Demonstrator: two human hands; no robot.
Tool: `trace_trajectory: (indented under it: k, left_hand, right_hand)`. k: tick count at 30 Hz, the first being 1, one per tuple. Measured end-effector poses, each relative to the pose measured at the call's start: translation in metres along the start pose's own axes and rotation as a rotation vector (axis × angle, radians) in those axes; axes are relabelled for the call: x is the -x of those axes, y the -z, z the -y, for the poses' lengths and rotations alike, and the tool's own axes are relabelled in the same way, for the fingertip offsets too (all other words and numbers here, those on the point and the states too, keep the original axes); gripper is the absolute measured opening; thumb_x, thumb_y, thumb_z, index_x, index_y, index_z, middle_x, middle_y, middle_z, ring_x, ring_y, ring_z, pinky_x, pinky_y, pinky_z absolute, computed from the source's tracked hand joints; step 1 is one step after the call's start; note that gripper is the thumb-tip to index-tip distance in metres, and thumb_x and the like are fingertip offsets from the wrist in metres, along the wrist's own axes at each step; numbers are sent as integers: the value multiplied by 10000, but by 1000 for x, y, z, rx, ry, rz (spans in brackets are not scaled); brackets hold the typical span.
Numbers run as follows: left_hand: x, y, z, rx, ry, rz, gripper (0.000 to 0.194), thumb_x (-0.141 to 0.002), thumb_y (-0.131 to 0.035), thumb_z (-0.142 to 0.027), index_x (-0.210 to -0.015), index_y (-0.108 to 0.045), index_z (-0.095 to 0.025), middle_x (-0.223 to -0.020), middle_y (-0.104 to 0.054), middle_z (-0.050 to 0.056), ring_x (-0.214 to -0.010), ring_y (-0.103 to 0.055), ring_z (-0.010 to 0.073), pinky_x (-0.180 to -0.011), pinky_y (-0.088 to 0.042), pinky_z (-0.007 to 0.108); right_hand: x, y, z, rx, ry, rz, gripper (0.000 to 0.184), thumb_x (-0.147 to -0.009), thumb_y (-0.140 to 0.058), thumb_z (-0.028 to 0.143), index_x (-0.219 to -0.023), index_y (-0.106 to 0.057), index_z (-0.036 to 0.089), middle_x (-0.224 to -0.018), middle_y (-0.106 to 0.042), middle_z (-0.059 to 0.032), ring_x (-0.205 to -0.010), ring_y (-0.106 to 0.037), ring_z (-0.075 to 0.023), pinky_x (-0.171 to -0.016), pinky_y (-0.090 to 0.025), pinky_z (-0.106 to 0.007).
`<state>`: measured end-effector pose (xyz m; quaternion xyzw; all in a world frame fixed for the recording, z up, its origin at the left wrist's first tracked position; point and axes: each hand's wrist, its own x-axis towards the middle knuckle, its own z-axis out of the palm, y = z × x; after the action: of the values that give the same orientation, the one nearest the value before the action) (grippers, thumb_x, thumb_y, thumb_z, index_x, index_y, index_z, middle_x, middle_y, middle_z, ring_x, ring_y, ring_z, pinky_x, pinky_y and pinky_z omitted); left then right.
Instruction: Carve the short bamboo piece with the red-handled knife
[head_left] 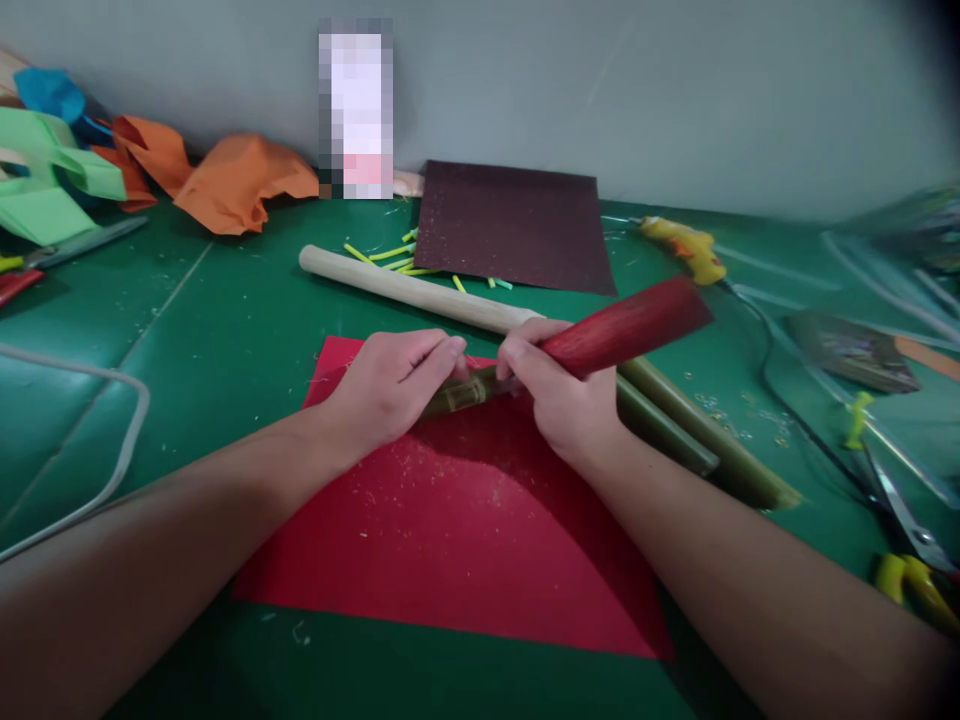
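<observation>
My left hand (397, 380) is closed round a short greenish-brown bamboo stick (469, 393), pressing it down over a red sheet (450, 570). In my right hand (566, 395) is a red-handled tool (630, 325), its thick handle sticking out up and to the right. A small grey metal part of it meets the right end of the bamboo; the fingers hide the rest, so its kind is unclear. Fine pale shavings lie scattered on the sheet. Just beyond both hands rests a pale wooden rod (405, 287).
Two green bamboo tubes (675, 430) lie right of my right hand. Behind are a dark brown sheet (517, 225) and a yellow glue gun (682, 248), its cord running right. Yellow-handled scissors (911, 590) sit at far right. Crumpled orange paper (240, 180) lies left; a white cable (135, 430) loops nearby.
</observation>
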<state>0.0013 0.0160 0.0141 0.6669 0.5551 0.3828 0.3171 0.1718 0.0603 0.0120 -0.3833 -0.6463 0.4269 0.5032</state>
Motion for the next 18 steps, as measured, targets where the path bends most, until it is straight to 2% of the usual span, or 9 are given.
trace_trajectory:
  k: [4, 7, 10, 13, 16, 18]
  left_hand:
    - [0, 0, 1, 7, -4, -3, 412, -998, -423, -413, -745, -634, -166, -587, -475, -37, -552, -396, 90, -515, -299, 250]
    - [-1, -1, 1, 0, -10, -15, 428, -989, -439, -413, -639, -501, -174, -568, -427, -42, -553, -369, 90, -518, -287, 255]
    - [-1, 0, 1, -8, -18, -8, 447, -988, -436, -419, -610, -407, -181, -564, -407, -44, -552, -357, 89, -521, -283, 259]
    - [-1, 0, 0, -16, -11, -12, 434, -986, -437, -420, -625, -449, -179, -567, -415, -43, -554, -365, 91, -519, -287, 256]
    - [-1, 1, -2, -24, 7, -4, 409, -988, -432, -411, -701, -593, -167, -578, -466, -38, -555, -393, 94, -517, -301, 250]
    - [0, 1, -3, -39, 10, 6, 406, -990, -430, -403, -754, -655, -161, -593, -506, -31, -557, -416, 95, -517, -306, 249]
  right_hand:
    - [0, 2, 2, 17, 35, 109, 189, -730, -587, 226, -550, -535, 202, -525, -515, 34, -507, -455, -96, -515, -380, -267]
    - [-1, 4, 5, 117, 115, 274, 249, -760, -567, 215, -526, -484, 199, -512, -468, 37, -506, -434, -90, -507, -358, -257]
    - [-1, 6, 5, 173, 154, 343, 261, -776, -573, 208, -535, -471, 198, -514, -446, 41, -493, -408, -83, -487, -341, -251]
    - [1, 4, 2, 155, 151, 266, 239, -795, -603, 231, -573, -520, 201, -542, -504, 32, -524, -459, -98, -512, -381, -260]
    - [1, 2, -1, 73, 93, 100, 196, -800, -619, 256, -612, -580, 213, -581, -558, 16, -545, -496, -112, -529, -407, -278]
    - [2, 1, -2, 23, 47, 41, 185, -783, -618, 242, -602, -586, 218, -578, -554, 12, -527, -480, -110, -517, -397, -284]
